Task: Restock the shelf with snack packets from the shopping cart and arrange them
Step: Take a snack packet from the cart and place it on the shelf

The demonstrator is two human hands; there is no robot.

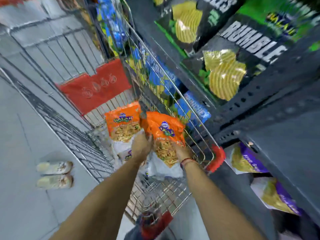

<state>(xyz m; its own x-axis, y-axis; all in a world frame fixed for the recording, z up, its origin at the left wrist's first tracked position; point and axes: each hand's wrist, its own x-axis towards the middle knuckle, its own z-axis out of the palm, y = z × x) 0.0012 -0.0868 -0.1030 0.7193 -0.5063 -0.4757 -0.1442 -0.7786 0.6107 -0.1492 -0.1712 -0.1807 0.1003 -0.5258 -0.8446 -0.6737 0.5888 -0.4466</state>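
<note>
Both my arms reach down into the wire shopping cart (97, 153). My left hand (141, 147) grips the lower part of an orange snack packet (122, 121) standing upright in the cart. Beside it, my right hand (181, 151) holds a second orange snack packet (166, 129) by its lower edge, tilted toward the shelf. White packets (162, 168) lie under both hands in the basket. The dark shelf (270, 108) rises at the right, with black chip bags (225, 73) above and purple-and-white packets (247, 160) below. The picture is blurred by motion.
A red flap (93, 89) hangs at the cart's far end. Blue-and-yellow packets (190, 110) sit behind the cart's right wall. A pair of pale shoes (54, 174) rests on the grey floor at left. Red corner guards (217, 158) cap the cart's near rim.
</note>
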